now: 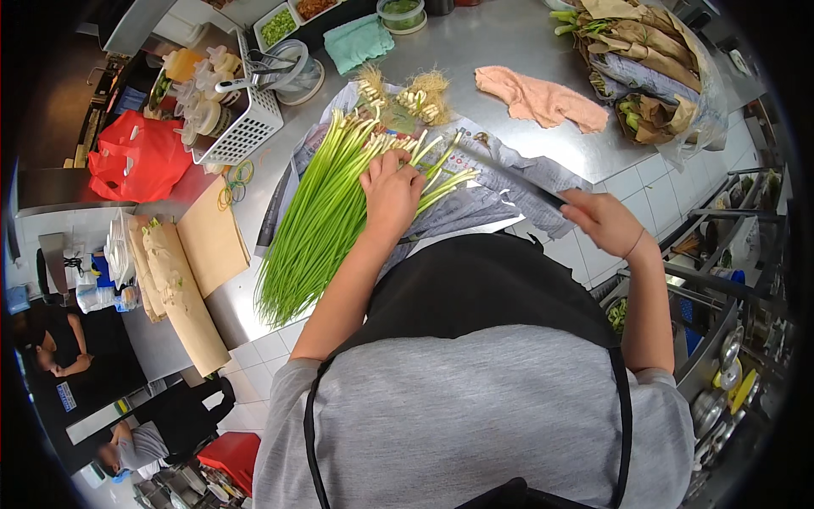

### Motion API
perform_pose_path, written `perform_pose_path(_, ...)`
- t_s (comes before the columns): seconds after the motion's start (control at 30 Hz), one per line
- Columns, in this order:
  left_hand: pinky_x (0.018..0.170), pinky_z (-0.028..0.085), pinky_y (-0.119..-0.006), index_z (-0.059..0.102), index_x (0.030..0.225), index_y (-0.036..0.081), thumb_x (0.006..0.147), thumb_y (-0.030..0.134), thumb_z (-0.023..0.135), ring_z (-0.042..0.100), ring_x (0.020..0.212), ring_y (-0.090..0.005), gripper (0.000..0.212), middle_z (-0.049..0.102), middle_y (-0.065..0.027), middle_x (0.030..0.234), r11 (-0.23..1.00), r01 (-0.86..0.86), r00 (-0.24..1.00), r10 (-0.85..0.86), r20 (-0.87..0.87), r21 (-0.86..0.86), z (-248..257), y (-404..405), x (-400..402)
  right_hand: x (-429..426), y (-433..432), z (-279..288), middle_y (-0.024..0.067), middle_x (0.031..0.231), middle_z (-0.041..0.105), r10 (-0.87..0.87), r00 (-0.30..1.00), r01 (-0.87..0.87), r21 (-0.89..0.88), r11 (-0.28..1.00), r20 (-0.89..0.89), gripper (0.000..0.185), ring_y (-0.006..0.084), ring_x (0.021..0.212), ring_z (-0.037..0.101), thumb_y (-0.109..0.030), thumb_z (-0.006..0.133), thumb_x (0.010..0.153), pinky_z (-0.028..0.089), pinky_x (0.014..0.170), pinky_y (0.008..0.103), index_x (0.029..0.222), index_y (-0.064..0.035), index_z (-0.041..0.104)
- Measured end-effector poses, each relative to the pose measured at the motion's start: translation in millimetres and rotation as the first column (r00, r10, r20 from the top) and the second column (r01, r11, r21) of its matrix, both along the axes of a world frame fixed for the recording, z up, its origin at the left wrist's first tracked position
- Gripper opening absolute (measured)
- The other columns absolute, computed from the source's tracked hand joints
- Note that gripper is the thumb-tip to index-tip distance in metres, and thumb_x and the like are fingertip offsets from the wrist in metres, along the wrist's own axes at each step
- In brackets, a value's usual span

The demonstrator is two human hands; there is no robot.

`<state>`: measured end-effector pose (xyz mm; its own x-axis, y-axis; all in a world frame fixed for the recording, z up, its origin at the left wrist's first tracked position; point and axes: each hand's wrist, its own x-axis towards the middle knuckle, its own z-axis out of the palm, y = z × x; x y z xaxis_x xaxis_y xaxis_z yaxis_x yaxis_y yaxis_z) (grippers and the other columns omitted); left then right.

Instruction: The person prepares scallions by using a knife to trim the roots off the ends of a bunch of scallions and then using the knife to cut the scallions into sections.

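A broad heap of spring onions lies on newspaper, white ends away from me and green tips towards the lower left. My left hand rests on the stalks close to their white ends, fingers curled over some of them. In my right hand is the handle of a knife; its blurred blade reaches left towards a few stalks set apart from the heap. Whether the blade touches them I cannot tell. Beyond the heap, cut root ends with hairy roots sit on the newspaper.
The steel table holds a peach cloth, a green cloth and a white basket of squeeze bottles. Paper-wrapped bundles lie far right, another wrapped roll at left. Two people stand lower left.
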<state>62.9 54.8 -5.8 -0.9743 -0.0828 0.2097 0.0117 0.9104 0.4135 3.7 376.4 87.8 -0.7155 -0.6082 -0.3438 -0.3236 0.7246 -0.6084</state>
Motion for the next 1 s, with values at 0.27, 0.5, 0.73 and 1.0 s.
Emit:
perform_pose_path(0.27, 0.092, 0.031, -0.043, 0.068, 0.082, 0.005, 0.08, 0.017, 0.067, 0.045, 0.11, -0.0275, 0.012, 0.054, -0.0048, 0.115, 1.0, 0.003, 1.0, -0.002, 0.026, -0.017, 1, 0, 0, -13, 16, -5, 0.0197, 0.069, 0.058, -0.035, 0.992, 0.036, 0.012, 0.999, -0.122, 0.027, 0.036, 0.065, 0.057, -0.023, 0.051, 0.095, 0.046, 0.065, 0.0395, 0.11, -0.0024, 0.059)
perform_pose_path(0.5, 0.092, 0.032, -0.043, 0.064, 0.088, 0.008, 0.079, 0.021, 0.07, 0.047, 0.108, -0.0276, 0.017, 0.054, -0.005, 0.115, 0.999, 0.003, 0.994, -0.007, -0.111, -0.035, 3, 4, 3, -13, 8, -21, 0.0114, 0.059, 0.052, 0.111, 0.973, -0.136, -0.113, 0.984, -0.202, 0.026, 0.023, 0.052, 0.053, -0.024, 0.05, 0.097, 0.044, 0.055, 0.0345, 0.11, -0.0042, 0.06)
perform_pose_path(0.73, 0.088, 0.033, -0.041, 0.063, 0.085, 0.01, 0.073, 0.019, 0.074, 0.048, 0.107, -0.0256, 0.018, 0.055, -0.0034, 0.111, 0.987, 0.081, 0.995, -0.088, -0.048, -0.138, 4, -6, 2, -16, -2, 3, 0.0192, 0.077, 0.062, -0.093, 0.987, 0.084, 0.075, 0.994, 0.127, 0.03, 0.0346, 0.071, 0.059, -0.026, 0.051, 0.095, 0.047, 0.07, 0.0393, 0.11, -0.0022, 0.061)
perform_pose_path(1.0, 0.088, 0.032, -0.04, 0.067, 0.081, 0.009, 0.072, 0.016, 0.075, 0.047, 0.109, -0.026, 0.014, 0.054, -0.0037, 0.111, 0.997, 0.054, 0.993, -0.059, 0.098, 0.048, 13, -10, -3, -7, -7, 8, 0.0199, 0.075, 0.06, -0.024, 0.992, 0.026, -0.021, 0.999, 0.12, 0.029, 0.034, 0.069, 0.058, -0.026, 0.051, 0.095, 0.046, 0.068, 0.0386, 0.109, -0.0029, 0.061)
